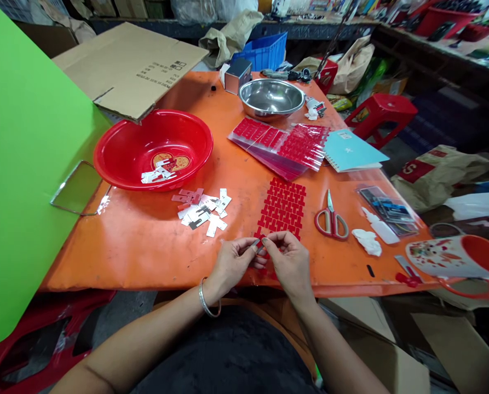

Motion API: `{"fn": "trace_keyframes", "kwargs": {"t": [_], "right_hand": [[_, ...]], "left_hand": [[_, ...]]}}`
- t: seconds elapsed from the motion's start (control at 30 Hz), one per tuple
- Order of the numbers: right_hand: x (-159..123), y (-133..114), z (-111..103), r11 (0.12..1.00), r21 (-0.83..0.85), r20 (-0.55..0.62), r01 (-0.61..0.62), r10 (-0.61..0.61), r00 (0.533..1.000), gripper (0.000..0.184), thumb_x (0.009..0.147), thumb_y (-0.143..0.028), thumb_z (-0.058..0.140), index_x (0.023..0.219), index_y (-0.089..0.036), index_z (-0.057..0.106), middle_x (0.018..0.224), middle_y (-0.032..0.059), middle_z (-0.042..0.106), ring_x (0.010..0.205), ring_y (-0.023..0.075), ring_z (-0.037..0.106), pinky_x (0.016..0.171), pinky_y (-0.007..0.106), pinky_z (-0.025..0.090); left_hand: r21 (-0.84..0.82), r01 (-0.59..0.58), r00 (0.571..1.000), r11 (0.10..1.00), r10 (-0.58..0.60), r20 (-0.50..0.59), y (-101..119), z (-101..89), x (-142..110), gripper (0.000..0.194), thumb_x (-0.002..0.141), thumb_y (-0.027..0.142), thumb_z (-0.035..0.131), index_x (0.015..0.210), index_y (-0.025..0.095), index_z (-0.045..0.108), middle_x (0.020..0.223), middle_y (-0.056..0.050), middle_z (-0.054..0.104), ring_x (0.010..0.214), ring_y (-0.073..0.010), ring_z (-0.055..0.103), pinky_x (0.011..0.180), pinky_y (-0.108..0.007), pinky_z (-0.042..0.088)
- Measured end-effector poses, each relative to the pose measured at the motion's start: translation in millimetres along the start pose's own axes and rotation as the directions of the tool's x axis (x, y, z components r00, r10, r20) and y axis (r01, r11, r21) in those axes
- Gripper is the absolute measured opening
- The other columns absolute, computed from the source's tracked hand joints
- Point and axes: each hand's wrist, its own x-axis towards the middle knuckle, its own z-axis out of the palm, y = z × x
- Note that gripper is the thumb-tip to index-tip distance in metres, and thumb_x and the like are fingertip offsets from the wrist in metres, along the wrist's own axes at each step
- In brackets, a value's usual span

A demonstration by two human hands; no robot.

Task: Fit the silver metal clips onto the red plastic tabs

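Note:
Close together over the near part of the table, both my hands are pinched at fingertip height. My left hand [235, 261], with a bangle at the wrist, grips a small grey flat plate [259, 245]. The fingers of my right hand [288, 260] are closed at the plate's other side; what they hold is hidden, though a bit of red shows there. Just beyond lies a sheet of red T-shaped cut-outs [283, 205], its near end covered by my hands. To the left is a loose pile of small slotted plates [205, 213], white, grey and some red.
A red basin [104, 150] with several plates inside stands at left, beside a green board [30, 180] and cardboard [125, 60]. Scissors [331, 221], crumpled tissue [367, 241], a glue bottle [381, 227] and a mug [441, 254] lie right. Behind are bagged red sheets [301, 143], a notebook [353, 149] and a steel bowl [269, 112].

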Motion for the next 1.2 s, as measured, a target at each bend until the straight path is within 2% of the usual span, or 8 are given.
{"fn": "trace_keyframes", "kwargs": {"t": [0.2, 0.4, 0.63, 0.8, 1.0, 1.07, 1.13, 1.2], "right_hand": [[-1, 4, 0, 1.0, 0.014, -0.025, -0.007, 0.007, 1.0, 0.019, 0.076, -0.034, 0.066, 0.075, -0.017, 0.058, 0.064, -0.0015, 0.06, 0.056, 0.0124, 0.059, 0.056, 0.024, 0.047], [-2, 5, 4, 0.986, 0.156, -0.026, -0.056, 0.06, 0.998, 0.022, 0.072, -0.034, 0.069, 0.074, -0.017, 0.055, 0.062, -0.0024, 0.059, 0.054, 0.0112, 0.059, 0.055, 0.024, 0.049], [-2, 4, 4, 0.893, 0.414, -0.02, -0.178, 0.204, 0.979, 0.049, 0.061, -0.028, 0.079, 0.091, -0.024, 0.04, 0.07, -0.0064, 0.062, 0.047, 0.0088, 0.056, 0.042, 0.019, 0.042], [-5, 7, 3, 0.876, 0.38, 0.145, -0.296, 0.26, 0.955, 0.031, 0.065, -0.038, 0.077, 0.079, -0.016, 0.059, 0.057, -0.0038, 0.057, 0.045, 0.0072, 0.049, 0.039, 0.018, 0.037], [-2, 11, 7, 0.789, 0.436, 0.252, -0.432, 0.354, 0.901, 0.032, 0.057, -0.042, 0.08, 0.063, -0.014, 0.065, 0.048, -0.0018, 0.053, 0.042, 0.0052, 0.039, 0.035, 0.016, 0.022], [1, 11, 7, 0.816, 0.386, 0.272, -0.43, 0.345, 0.898, 0.035, 0.061, -0.048, 0.076, 0.067, -0.014, 0.069, 0.055, 0.0013, 0.058, 0.044, 0.0061, 0.039, 0.035, 0.018, 0.023], [4, 11, 7, 0.9, 0.275, 0.242, -0.337, 0.275, 0.931, 0.036, 0.068, -0.05, 0.07, 0.076, -0.015, 0.072, 0.066, 0.0041, 0.064, 0.05, 0.009, 0.045, 0.038, 0.02, 0.029], [7, 13, 8, 0.985, 0.1, 0.216, -0.141, 0.117, 0.969, 0.029, 0.073, -0.044, 0.066, 0.083, -0.018, 0.073, 0.075, 0.0046, 0.067, 0.06, 0.0133, 0.053, 0.048, 0.024, 0.04]], "left_hand": [[0.014, -0.004, 1.0, 1.0, 0.005, -0.002, 1, 1.6, -1, 0.037, 0.074, 0.042, 0.068, 0.094, 0.011, 0.069, 0.078, -0.007, 0.07, 0.063, -0.0145, 0.067, 0.067, -0.028, 0.057], [0.06, -0.06, 0.998, 0.996, 0.06, 0.001, -1, 3.8, -5, 0.032, 0.078, 0.039, 0.064, 0.095, 0.012, 0.07, 0.08, -0.006, 0.07, 0.064, -0.0148, 0.066, 0.067, -0.028, 0.057], [0.023, -0.019, 1.0, 1.0, 0.02, -0.014, -1, 3.8, -8, 0.028, 0.078, 0.037, 0.064, 0.093, 0.014, 0.071, 0.077, -0.005, 0.07, 0.061, -0.0137, 0.065, 0.066, -0.028, 0.056], [-0.002, 0.022, 1.0, 1.0, -0.022, -0.004, 0, 4.9, -9, 0.031, 0.076, 0.039, 0.066, 0.089, 0.011, 0.07, 0.074, -0.006, 0.069, 0.059, -0.0126, 0.063, 0.064, -0.026, 0.055], [0.124, 0.01, 0.994, 0.992, -0.023, 0.105, 2, -6.7, -8, 0.036, 0.081, 0.043, 0.06, 0.092, 0.01, 0.07, 0.077, -0.008, 0.07, 0.063, -0.0139, 0.064, 0.059, -0.024, 0.053], [0.203, -0.034, 0.998, 0.979, 0.021, 0.064, 13, -20.5, -4, 0.035, 0.08, 0.041, 0.06, 0.094, 0.01, 0.07, 0.078, -0.009, 0.07, 0.06, -0.013, 0.063, 0.058, -0.025, 0.052], [0.32, -0.141, 0.985, 0.937, 0.165, -0.05, 34, -41.0, 1, 0.034, 0.08, 0.036, 0.059, 0.1, 0.011, 0.069, 0.082, -0.009, 0.071, 0.058, -0.0117, 0.06, 0.059, -0.025, 0.052], [0.499, -0.262, 0.912, 0.826, 0.381, -0.151, 64, -67.0, 7, 0.034, 0.083, 0.032, 0.055, 0.11, 0.014, 0.066, 0.088, -0.008, 0.071, 0.062, -0.0123, 0.061, 0.062, -0.026, 0.052]]}}
